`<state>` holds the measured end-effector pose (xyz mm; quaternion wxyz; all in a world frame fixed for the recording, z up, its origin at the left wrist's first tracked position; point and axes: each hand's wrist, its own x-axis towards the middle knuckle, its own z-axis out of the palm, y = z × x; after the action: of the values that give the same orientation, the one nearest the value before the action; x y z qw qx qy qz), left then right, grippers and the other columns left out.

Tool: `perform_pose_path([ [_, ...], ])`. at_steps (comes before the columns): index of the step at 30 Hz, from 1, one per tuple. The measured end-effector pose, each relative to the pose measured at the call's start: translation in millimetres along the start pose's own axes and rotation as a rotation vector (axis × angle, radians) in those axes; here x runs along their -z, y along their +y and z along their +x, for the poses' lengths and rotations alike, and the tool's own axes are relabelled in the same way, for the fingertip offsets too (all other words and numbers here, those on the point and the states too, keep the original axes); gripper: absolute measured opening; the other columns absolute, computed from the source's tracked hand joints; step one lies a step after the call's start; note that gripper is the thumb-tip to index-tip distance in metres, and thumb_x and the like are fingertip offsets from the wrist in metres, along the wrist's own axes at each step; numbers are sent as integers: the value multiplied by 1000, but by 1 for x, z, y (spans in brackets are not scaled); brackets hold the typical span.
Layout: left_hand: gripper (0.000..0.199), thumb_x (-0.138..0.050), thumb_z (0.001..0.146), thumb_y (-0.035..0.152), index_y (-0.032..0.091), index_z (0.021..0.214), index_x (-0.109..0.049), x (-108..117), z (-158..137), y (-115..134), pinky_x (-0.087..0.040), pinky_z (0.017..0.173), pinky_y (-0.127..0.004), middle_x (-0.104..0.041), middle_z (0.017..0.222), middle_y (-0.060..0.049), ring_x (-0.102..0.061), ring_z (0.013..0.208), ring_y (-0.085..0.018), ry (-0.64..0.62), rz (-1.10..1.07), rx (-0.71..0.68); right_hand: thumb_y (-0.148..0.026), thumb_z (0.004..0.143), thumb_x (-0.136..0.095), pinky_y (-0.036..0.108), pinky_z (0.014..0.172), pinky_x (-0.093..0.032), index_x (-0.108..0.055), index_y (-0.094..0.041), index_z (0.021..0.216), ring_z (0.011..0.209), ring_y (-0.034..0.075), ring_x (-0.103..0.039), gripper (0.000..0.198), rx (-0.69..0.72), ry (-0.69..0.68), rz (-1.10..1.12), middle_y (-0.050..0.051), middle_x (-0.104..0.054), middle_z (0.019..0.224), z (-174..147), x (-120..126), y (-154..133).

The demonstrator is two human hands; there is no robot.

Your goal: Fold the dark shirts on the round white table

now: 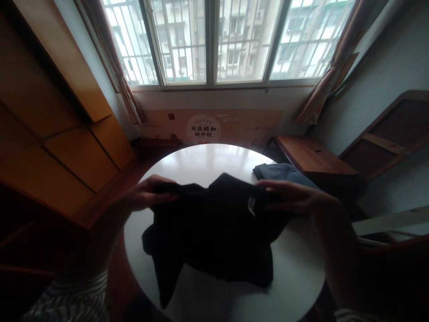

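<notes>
A black piece of clothing [214, 228] with a small white label spreads between my two hands above a round white table. My left hand [150, 193] grips its upper left edge, fingers pressed around the cloth. At the upper right edge, near the label, my right hand [291, 197] pinches the fabric. The lower part of the garment hangs in uneven folds, and one pointed end dangles at the left. It is too dark to tell which kind of garment this is. A folded blue-grey cloth [284, 172] lies on the table behind my right hand.
The round white table [214, 154] stands before a barred window. To its right is a wooden desk [315, 156], with a wooden-framed panel [389, 134] against the wall. Orange-brown cabinets [80, 147] line the left side. A printed box [234, 123] sits below the window.
</notes>
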<state>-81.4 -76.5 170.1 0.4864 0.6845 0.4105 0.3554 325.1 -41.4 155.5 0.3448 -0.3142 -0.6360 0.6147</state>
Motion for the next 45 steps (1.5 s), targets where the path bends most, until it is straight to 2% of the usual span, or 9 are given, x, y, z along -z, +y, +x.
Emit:
perform_pose_path([
  [5, 26, -70, 83, 38, 17, 97, -72, 21, 72, 33, -51, 68, -26, -67, 81, 1, -65, 75, -17, 430, 291, -324, -24, 81, -65, 22, 72, -48, -63, -9, 115, 77, 9, -68, 37, 338, 423, -540, -4, -72, 83, 90, 20, -76],
  [11, 32, -59, 93, 39, 20, 119, -60, 43, 166, -15, -45, 99, -46, -63, 117, -12, -56, 116, -31, 735, 910, -107, -18, 85, -68, 41, 92, -48, -61, -7, 108, 92, 17, -63, 26, 338, 740, -746, 13, -68, 107, 174, 31, -62],
  [14, 60, -61, 91, 46, 8, 136, -46, 31, 159, -68, -40, 104, -48, -54, 132, -20, -50, 123, -33, 598, 1065, 29, -15, 81, -71, 39, 88, -50, -65, -11, 96, 85, 19, -63, 17, 316, 602, -852, 10, -69, 97, 150, 9, -11],
  [19, 60, -59, 88, 57, 7, 121, -58, 1, 101, -145, -47, 97, -41, -64, 111, -18, -62, 105, -29, 360, 1021, 46, -32, 91, -62, 35, 88, -51, -66, -18, 110, 97, 23, -64, 24, 255, -118, -1175, 10, -66, 108, 44, -53, 68],
  [21, 63, -60, 86, 60, 11, 125, -57, -7, 83, -164, -48, 95, -40, -64, 110, -15, -62, 103, -28, 331, 986, -20, -39, 91, -64, 37, 92, -50, -65, -18, 115, 103, 25, -63, 33, 214, -197, -1172, 12, -65, 113, 3, -78, 82],
  [26, 70, -69, 78, 61, 13, 128, -58, -14, 80, -183, -49, 95, -41, -66, 102, -11, -62, 98, -28, 388, 990, -60, -62, 70, -77, 46, 99, -45, -60, -17, 125, 115, 32, -54, 73, 204, -240, -1133, 14, -60, 123, -56, -123, 98],
  [31, 21, -58, 87, 35, 19, 84, -72, -12, 98, -190, -51, 89, -34, -69, 89, -8, -66, 87, -22, 384, 805, -11, -15, 89, -59, 38, 86, -49, -63, -18, 98, 99, 24, -56, 9, 220, -193, -1251, 9, -62, 105, -78, -130, 121],
  [39, 31, -39, 97, 35, 16, 93, -63, 55, 77, -188, -53, 59, -36, -65, 72, -8, -66, 67, -23, 788, 608, 282, -6, 95, -40, 32, 76, -47, -58, -18, 96, 84, 18, -55, 22, 245, -224, -1091, 6, -61, 92, -110, -108, 124],
  [45, 26, -42, 91, 16, 9, 110, -58, 73, 71, -168, -47, 95, -49, -63, 109, -18, -61, 106, -30, 903, 804, 204, -18, 99, -44, 31, 78, -49, -61, -20, 99, 89, 19, -59, 17, 254, -69, -964, 7, -62, 96, -90, -92, 107],
])
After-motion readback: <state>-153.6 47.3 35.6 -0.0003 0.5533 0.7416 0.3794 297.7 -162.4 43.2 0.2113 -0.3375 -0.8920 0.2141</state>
